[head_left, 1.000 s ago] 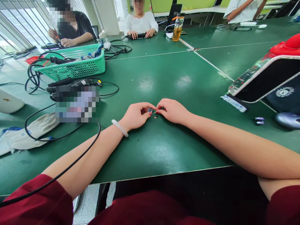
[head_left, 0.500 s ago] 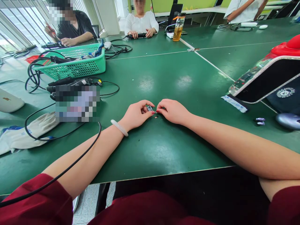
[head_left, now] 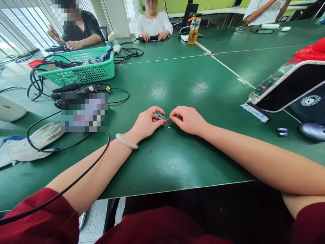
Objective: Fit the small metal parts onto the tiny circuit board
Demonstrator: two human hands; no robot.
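My left hand (head_left: 147,122) pinches a small dark piece with pale markings (head_left: 160,117), which looks like a little circuit board, between thumb and fingers. Facing it, my right hand (head_left: 187,119) is closed in a pinch on a tiny shiny bit (head_left: 168,119), too small to name. The fingertips of both hands are close together just above the green table (head_left: 177,166). Below them lies a tiny dark and pinkish scrap (head_left: 169,127). A pale bangle (head_left: 127,141) circles my left wrist.
A black cable (head_left: 83,174) crosses over my left forearm. To the left are a green basket (head_left: 83,73) and white gloves (head_left: 33,145). On the right are a propped phone (head_left: 291,88) and a mouse (head_left: 312,131). A bottle (head_left: 194,30) and several people are beyond.
My left hand has shifted slightly left and up, and the piece in it has tilted flatter. A small gap now shows between the fingertips. My right hand has barely moved.
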